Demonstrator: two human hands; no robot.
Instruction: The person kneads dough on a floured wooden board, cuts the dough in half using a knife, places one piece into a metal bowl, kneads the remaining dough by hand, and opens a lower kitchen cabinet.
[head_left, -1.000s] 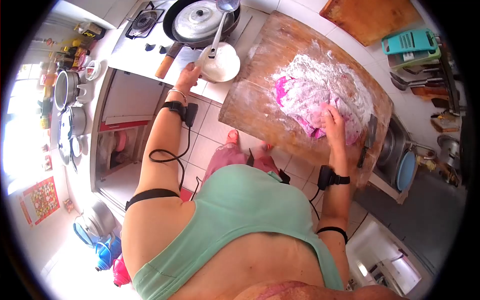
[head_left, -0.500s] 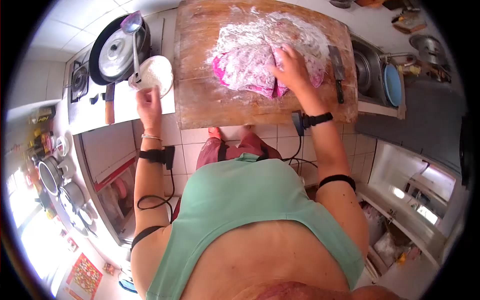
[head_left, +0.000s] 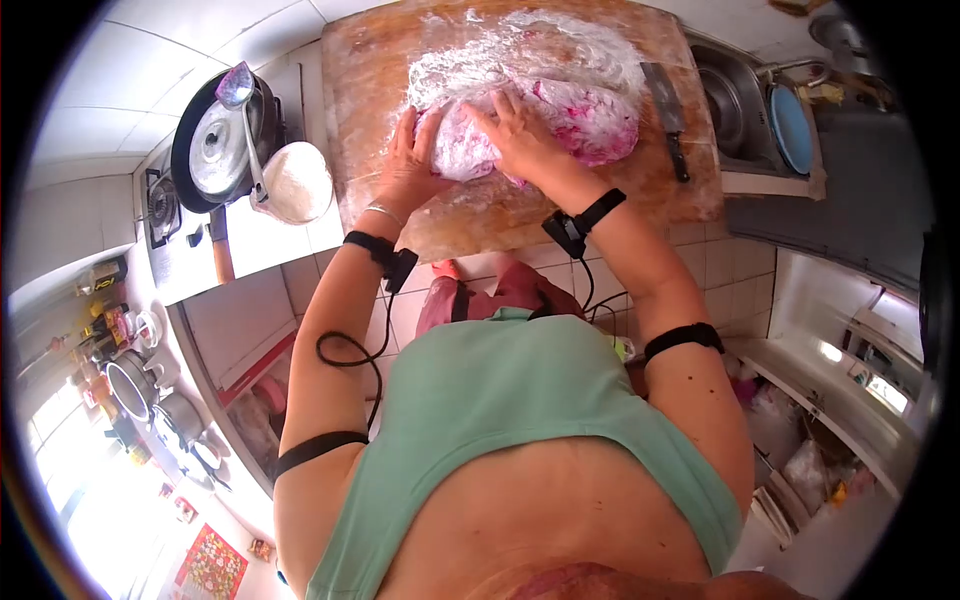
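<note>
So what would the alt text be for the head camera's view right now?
Both hands, left and right, press floury pink dough on a wooden board, between a knife and a flour bowl.

The dough (head_left: pixel 590 125) lies on the board (head_left: pixel 480 215), between the bowl (head_left: pixel 298 185) and the knife (head_left: pixel 667 115).

Dough and flour on a wooden board

The wide brown board (head_left: pixel 495 222) is dusted white. Pink-and-white dough (head_left: pixel 592 118) lies across its middle, with flour (head_left: pixel 455 62) smeared thickly along the far side. Just right of the dough, a knife (head_left: pixel 666 105) lies flat, handle toward the near edge.
</note>
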